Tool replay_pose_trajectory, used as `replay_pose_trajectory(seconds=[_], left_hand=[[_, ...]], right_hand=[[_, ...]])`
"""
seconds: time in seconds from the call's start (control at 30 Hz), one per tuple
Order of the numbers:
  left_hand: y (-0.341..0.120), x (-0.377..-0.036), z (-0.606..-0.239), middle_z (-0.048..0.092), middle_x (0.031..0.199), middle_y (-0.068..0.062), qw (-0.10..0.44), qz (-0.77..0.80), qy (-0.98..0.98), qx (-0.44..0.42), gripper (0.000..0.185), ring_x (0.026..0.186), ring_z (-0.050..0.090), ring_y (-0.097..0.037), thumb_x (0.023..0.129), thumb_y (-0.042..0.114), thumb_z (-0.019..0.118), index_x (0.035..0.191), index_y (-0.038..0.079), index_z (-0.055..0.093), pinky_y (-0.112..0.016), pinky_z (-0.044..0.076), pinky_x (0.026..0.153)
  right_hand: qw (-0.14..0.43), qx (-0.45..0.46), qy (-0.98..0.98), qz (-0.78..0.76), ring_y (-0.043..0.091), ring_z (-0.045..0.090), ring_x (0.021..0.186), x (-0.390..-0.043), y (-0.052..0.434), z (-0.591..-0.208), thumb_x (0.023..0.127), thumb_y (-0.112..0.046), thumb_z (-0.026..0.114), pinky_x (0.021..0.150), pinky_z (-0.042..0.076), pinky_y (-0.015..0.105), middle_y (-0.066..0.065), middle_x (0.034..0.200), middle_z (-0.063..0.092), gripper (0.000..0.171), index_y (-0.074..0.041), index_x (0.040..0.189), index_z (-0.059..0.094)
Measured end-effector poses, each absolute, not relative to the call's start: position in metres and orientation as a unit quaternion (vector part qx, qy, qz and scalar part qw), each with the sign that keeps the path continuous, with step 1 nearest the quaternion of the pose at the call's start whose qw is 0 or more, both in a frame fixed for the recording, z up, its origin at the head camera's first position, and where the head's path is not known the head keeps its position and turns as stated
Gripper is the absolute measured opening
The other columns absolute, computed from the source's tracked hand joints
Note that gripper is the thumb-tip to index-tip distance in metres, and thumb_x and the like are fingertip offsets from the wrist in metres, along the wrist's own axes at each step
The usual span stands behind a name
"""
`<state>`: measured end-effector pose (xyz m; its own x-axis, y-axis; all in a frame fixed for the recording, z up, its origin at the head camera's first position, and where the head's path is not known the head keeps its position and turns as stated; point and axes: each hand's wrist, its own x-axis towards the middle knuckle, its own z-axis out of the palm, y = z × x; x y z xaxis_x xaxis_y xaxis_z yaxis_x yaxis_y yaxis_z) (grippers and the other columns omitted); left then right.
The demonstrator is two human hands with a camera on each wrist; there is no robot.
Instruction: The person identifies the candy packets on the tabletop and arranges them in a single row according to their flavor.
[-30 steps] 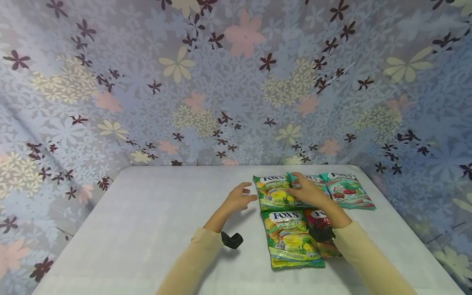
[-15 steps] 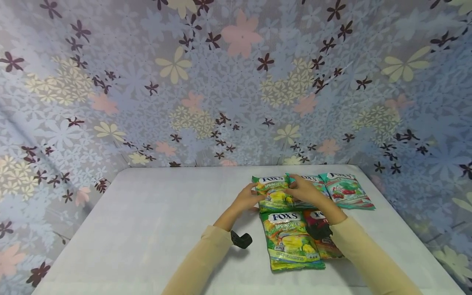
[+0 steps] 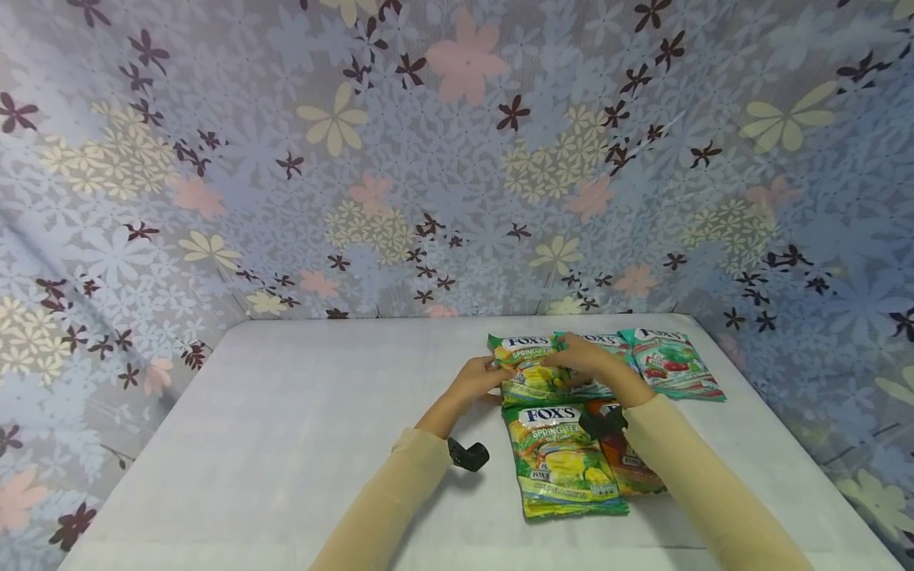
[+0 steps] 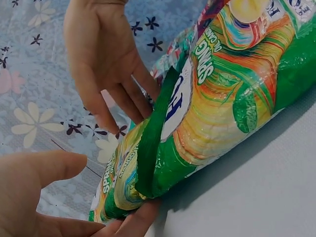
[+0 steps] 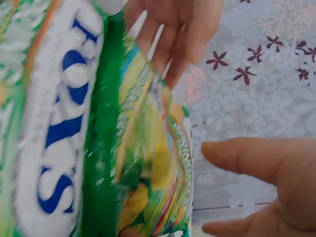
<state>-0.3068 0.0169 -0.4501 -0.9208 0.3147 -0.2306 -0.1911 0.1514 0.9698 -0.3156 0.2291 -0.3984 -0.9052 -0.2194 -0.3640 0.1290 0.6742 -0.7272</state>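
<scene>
Hands [image 3: 471,383] [image 3: 594,365] closer together — between them, a crinkled, glossy packet [image 3: 529,373]

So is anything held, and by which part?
Can't tell: the left hand and right hand flank the rear green and yellow plastic candy bag, but no clear grip shows.

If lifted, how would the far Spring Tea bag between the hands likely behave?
The far Spring Tea bag would probably flex rather than stay stiff, as its wrapper looks thin and creased. The wrapper's shine suggests it may be a little slippery. The broad, flattish shape makes rolling unlikely.
</scene>
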Motion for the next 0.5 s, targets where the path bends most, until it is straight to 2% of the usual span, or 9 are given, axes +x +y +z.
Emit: replay_pose_trajectory(seconds=[0.17, 0.23, 0.3, 0.33, 0.4, 0.5], left_hand=[[0.018, -0.309, -0.451, 0.052, 0.135, -0.021, 0.190, 0.641, 0.743, 0.030, 0.061, 0.120, 0.053, -0.033, 0.092, 0.021, 0.066, 0.140, -0.009, 0.043, -0.038, 0.056, 0.078], [0.018, -0.309, -0.452, 0.052, 0.135, -0.020, 0.189, 0.638, 0.746, 0.025, 0.064, 0.120, 0.054, -0.032, 0.091, 0.022, 0.067, 0.141, -0.009, 0.041, -0.036, 0.056, 0.077], [0.019, -0.310, -0.453, 0.053, 0.133, -0.021, 0.188, 0.637, 0.748, 0.022, 0.064, 0.118, 0.055, -0.032, 0.092, 0.022, 0.067, 0.141, -0.009, 0.041, -0.036, 0.056, 0.076], [0.019, -0.310, -0.453, 0.055, 0.131, -0.020, 0.188, 0.637, 0.747, 0.022, 0.063, 0.117, 0.056, -0.031, 0.092, 0.021, 0.067, 0.140, -0.009, 0.042, -0.036, 0.056, 0.076], [0.020, -0.311, -0.455, 0.055, 0.130, -0.020, 0.185, 0.635, 0.750, 0.019, 0.064, 0.115, 0.057, -0.030, 0.091, 0.022, 0.067, 0.140, -0.009, 0.041, -0.036, 0.056, 0.078], [0.020, -0.311, -0.456, 0.053, 0.132, -0.020, 0.179, 0.629, 0.756, 0.013, 0.067, 0.113, 0.058, -0.030, 0.091, 0.024, 0.068, 0.141, -0.009, 0.040, -0.037, 0.054, 0.084]], right_hand=[[0.238, -0.012, 0.890, -0.389, 0.051, 0.024, 0.133, -0.326, 0.227, -0.397, 0.093, -0.024, 0.060, 0.095, 0.042, 0.055, 0.038, 0.149, 0.010, 0.087, 0.017, 0.146, 0.005], [0.241, -0.009, 0.893, -0.381, 0.048, 0.033, 0.127, -0.330, 0.227, -0.398, 0.091, -0.023, 0.061, 0.093, 0.044, 0.052, 0.037, 0.145, 0.019, 0.074, 0.016, 0.141, 0.023], [0.241, -0.008, 0.893, -0.380, 0.042, 0.044, 0.109, -0.334, 0.228, -0.401, 0.089, -0.020, 0.062, 0.084, 0.045, 0.046, 0.034, 0.128, 0.034, 0.051, 0.014, 0.121, 0.040], [0.239, -0.005, 0.892, -0.383, 0.037, 0.045, 0.099, -0.335, 0.230, -0.402, 0.089, -0.019, 0.061, 0.079, 0.044, 0.043, 0.029, 0.116, 0.038, 0.040, 0.009, 0.109, 0.043], [0.232, 0.002, 0.889, -0.395, 0.028, 0.041, 0.083, -0.337, 0.232, -0.407, 0.088, -0.016, 0.061, 0.072, 0.042, 0.040, 0.018, 0.098, 0.038, 0.027, 0.001, 0.093, 0.040], [0.212, 0.017, 0.878, -0.429, 0.021, 0.041, 0.067, -0.338, 0.236, -0.414, 0.088, -0.012, 0.060, 0.060, 0.041, 0.034, 0.009, 0.078, 0.040, 0.019, -0.002, 0.082, 0.045]])
